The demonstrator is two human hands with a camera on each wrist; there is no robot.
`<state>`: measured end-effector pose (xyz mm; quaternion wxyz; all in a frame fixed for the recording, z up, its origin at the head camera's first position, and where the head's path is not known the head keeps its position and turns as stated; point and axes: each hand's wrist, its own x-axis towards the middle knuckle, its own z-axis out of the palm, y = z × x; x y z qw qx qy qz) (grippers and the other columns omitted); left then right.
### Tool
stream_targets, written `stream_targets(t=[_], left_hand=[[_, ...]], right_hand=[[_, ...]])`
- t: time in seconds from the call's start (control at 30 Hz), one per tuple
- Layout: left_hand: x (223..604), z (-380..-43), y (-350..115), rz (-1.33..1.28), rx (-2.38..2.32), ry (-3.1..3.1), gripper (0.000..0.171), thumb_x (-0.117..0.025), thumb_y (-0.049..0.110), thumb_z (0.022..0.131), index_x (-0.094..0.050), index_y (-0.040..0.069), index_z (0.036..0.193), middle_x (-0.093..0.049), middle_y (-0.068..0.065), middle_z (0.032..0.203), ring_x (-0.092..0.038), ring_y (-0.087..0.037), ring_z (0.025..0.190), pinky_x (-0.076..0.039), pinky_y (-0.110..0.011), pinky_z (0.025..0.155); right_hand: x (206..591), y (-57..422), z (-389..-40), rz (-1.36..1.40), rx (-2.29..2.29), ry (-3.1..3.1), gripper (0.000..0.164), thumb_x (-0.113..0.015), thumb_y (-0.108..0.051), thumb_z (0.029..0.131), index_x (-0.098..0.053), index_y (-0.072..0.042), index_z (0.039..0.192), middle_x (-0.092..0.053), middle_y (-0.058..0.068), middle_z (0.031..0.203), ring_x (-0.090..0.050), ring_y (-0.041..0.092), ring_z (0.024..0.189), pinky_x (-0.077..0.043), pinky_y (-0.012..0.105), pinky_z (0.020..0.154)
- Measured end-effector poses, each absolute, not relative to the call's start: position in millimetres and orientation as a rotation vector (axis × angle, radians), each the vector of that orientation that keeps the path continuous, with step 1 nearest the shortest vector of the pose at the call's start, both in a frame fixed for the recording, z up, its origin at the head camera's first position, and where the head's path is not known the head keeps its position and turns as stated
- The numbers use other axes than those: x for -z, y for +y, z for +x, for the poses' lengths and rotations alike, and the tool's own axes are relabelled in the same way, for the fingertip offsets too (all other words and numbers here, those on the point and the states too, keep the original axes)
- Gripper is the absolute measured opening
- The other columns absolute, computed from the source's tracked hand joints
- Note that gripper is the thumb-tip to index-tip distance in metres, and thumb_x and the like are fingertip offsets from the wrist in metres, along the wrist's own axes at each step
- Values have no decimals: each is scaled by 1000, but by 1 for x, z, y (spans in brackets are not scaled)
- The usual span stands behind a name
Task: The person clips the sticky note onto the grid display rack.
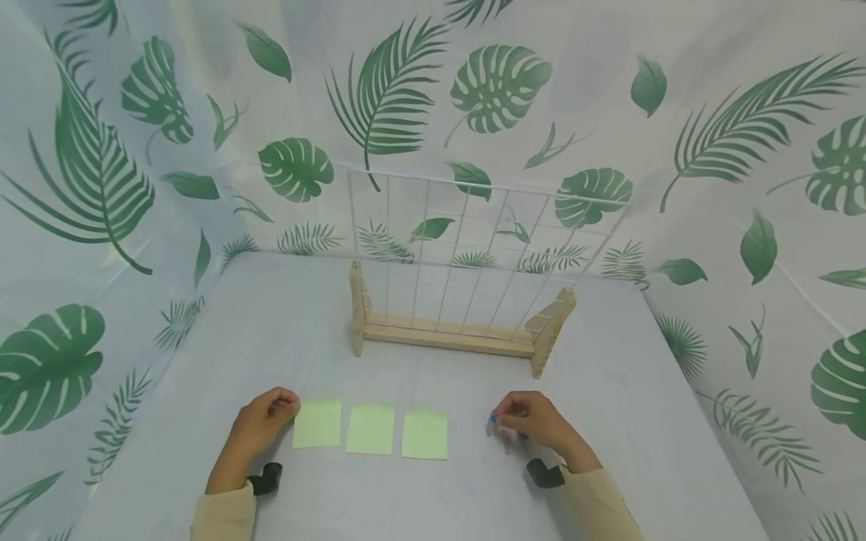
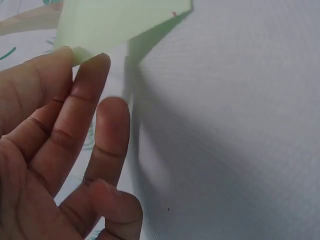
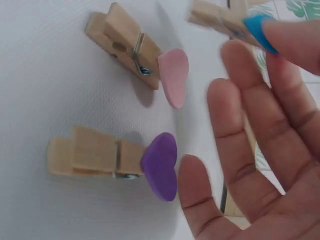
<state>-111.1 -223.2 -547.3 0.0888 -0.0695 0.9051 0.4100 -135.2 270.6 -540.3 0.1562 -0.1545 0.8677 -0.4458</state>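
Three pale green sticky notes lie in a row on the white table. At the left note (image 1: pixel 317 424), my left hand (image 1: pixel 262 422) pinches a corner between thumb and forefinger; the left wrist view shows that note's edge (image 2: pixel 120 22) raised, its other fingers loosely bent. The middle note (image 1: pixel 370 430) and right note (image 1: pixel 425 435) lie flat. My right hand (image 1: pixel 537 422) pinches a wooden clothespin (image 3: pixel 220 20) by its blue heart. Below that hand in the right wrist view, a clothespin with a pink heart (image 3: pixel 173 77) and one with a purple heart (image 3: pixel 161 167) rest on the table.
Behind the notes stands a white wire grid (image 1: pixel 467 248) in a wooden base (image 1: pixel 446 342) with two slanted end pieces. A leaf-printed curtain (image 1: pixel 501 90) surrounds the table at the back and sides. Black wrist cameras (image 1: pixel 271 478) sit at both cuffs.
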Motion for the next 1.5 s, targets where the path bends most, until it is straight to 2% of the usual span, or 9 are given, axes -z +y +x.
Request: stream_targets(t=[0.17,0.27,0.43,0.57,0.97,1.23,1.5], left_hand=[[548,-111,-224,-195,-1254,2687,16,-67,17,108,-70,3,114,-73,-8,105,-64,-25,99,-51,-42,86],[547,-111,-225,-186,-1273,2692,15,-66,15,108,-69,3,115,-71,-6,102,-60,-21,95,-48,-37,82],[543,-111,-226,-168,-1320,2704,16,-65,15,109,-69,1,117,-71,-7,102,-59,-21,94,-49,-36,82],[540,-112,-225,-167,-1350,2699,18,-65,16,110,-69,1,118,-73,-6,102,-61,-21,96,-50,-36,83],[533,-114,-217,-181,-1431,2683,19,-64,17,111,-67,0,119,-74,-7,103,-66,-21,96,-51,-32,80],[533,-114,-211,-175,-1473,2672,19,-65,18,111,-68,1,119,-75,-6,104,-69,-21,97,-53,-34,84],[530,-112,-203,-171,-1534,2676,21,-65,22,111,-68,2,118,-74,-5,102,-69,-19,96,-53,-32,82]], right_hand=[[540,268,-136,-391,1351,2500,9,-75,-5,97,-72,3,99,-75,6,94,-70,12,86,-56,26,80],[538,268,-137,-379,1411,2476,13,-75,-2,97,-70,7,105,-75,9,95,-69,9,85,-56,24,77],[533,266,-138,-433,1483,2463,26,-72,-1,101,-70,15,121,-78,22,106,-72,5,91,-57,20,81],[528,266,-139,-475,1504,2467,25,-70,-2,103,-72,15,121,-77,26,115,-73,2,97,-56,17,89],[519,264,-141,-510,1594,2471,20,-67,2,104,-72,17,118,-78,25,106,-72,0,97,-55,16,92],[512,261,-142,-513,1599,2482,19,-67,2,104,-73,14,117,-78,23,107,-72,1,97,-54,15,93],[506,260,-142,-584,1634,2498,17,-63,4,106,-72,14,116,-78,22,102,-72,2,95,-55,15,91]])
